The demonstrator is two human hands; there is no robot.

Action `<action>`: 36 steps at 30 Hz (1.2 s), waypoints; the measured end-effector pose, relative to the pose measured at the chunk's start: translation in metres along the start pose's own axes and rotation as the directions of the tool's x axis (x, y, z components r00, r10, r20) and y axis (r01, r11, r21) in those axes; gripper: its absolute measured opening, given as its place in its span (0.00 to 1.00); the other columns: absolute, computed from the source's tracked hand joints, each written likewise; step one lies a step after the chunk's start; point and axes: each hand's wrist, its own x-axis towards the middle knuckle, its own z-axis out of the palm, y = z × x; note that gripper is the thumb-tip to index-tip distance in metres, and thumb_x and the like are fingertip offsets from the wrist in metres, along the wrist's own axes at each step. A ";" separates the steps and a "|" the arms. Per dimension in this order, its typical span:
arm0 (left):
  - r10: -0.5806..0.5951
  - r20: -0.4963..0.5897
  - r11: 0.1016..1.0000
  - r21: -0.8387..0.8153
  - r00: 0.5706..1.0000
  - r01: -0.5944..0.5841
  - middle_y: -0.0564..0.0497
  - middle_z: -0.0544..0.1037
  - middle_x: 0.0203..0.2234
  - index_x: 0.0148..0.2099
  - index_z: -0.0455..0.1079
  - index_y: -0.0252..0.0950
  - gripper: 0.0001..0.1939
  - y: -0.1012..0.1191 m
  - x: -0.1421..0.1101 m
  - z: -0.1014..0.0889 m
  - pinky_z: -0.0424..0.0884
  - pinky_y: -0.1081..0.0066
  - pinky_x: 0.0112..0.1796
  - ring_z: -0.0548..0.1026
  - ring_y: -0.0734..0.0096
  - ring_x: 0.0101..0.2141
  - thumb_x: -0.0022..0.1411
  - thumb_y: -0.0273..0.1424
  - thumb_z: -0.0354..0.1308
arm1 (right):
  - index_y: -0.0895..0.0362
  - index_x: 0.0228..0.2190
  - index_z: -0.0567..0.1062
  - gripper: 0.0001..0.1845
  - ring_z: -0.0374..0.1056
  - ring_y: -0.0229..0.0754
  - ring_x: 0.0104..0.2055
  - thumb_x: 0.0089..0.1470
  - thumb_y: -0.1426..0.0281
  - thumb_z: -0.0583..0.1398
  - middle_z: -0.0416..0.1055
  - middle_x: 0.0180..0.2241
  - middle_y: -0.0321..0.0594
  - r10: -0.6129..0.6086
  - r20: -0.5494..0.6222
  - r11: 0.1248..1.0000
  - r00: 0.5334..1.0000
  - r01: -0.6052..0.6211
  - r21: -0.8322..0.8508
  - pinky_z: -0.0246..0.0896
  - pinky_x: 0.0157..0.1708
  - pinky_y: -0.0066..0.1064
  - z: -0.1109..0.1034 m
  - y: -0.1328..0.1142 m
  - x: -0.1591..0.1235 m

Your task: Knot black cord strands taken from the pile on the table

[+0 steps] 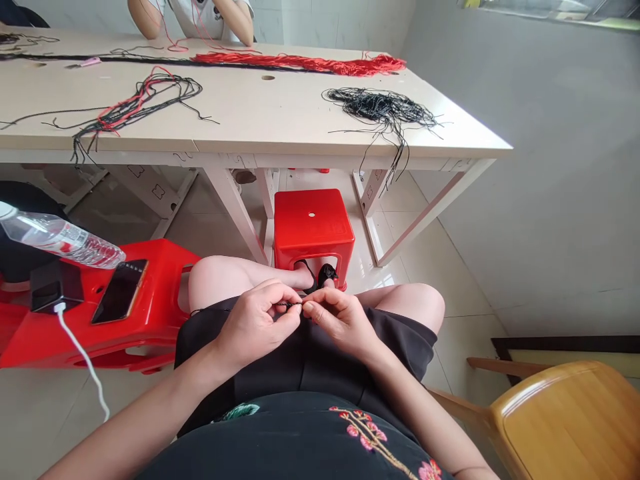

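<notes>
Over my lap, my left hand [263, 320] is closed, thumb and fingers pinching a thin black cord [286, 305]. A short stretch of the cord shows inside the curl of those fingers. My right hand [343, 319] meets it fingertip to fingertip, thumb and forefinger pressed together at the cord's end. The dark skirt behind makes the rest of the cord hard to follow. On the table ahead lie a tangled black cord bundle [380, 107], a looped bundle of black and red cords [135, 103] and a long red cord hank [310, 64].
A red stool [314, 223] stands before my feet. Another red stool [155, 287] at my left bears a water bottle [65, 237], a phone [120, 291] and a black charger [56, 287] with white cable. A wooden chair [570, 420] is at right. A person [200, 20] sits across the table [280, 127].
</notes>
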 end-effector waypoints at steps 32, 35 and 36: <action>-0.456 -0.015 0.872 -0.207 0.890 0.444 0.55 0.72 0.22 0.28 0.68 0.38 0.07 -0.088 -0.010 -0.007 0.65 0.76 0.27 0.69 0.72 0.25 0.52 0.36 0.58 | 0.57 0.47 0.70 0.17 0.59 0.54 0.54 0.56 0.67 0.57 0.66 0.52 0.52 -0.293 -0.145 0.488 0.945 0.017 -0.872 0.58 0.51 0.48 -0.052 0.039 -0.012; -0.486 -0.012 0.853 -0.225 0.874 0.471 0.55 0.73 0.22 0.29 0.68 0.38 0.08 -0.093 -0.013 -0.008 0.66 0.76 0.28 0.69 0.72 0.25 0.52 0.37 0.59 | 0.57 0.45 0.73 0.15 0.62 0.54 0.49 0.57 0.68 0.57 0.68 0.50 0.50 -0.224 -0.036 0.406 0.974 0.060 -0.912 0.62 0.45 0.45 -0.045 0.045 -0.022; -0.488 -0.007 0.852 -0.220 0.873 0.475 0.55 0.73 0.22 0.29 0.68 0.38 0.09 -0.095 -0.014 -0.007 0.65 0.76 0.27 0.69 0.72 0.24 0.52 0.38 0.59 | 0.57 0.44 0.74 0.13 0.63 0.52 0.45 0.57 0.68 0.56 0.71 0.46 0.48 -0.209 0.012 0.397 0.978 0.096 -0.913 0.63 0.43 0.43 -0.041 0.046 -0.026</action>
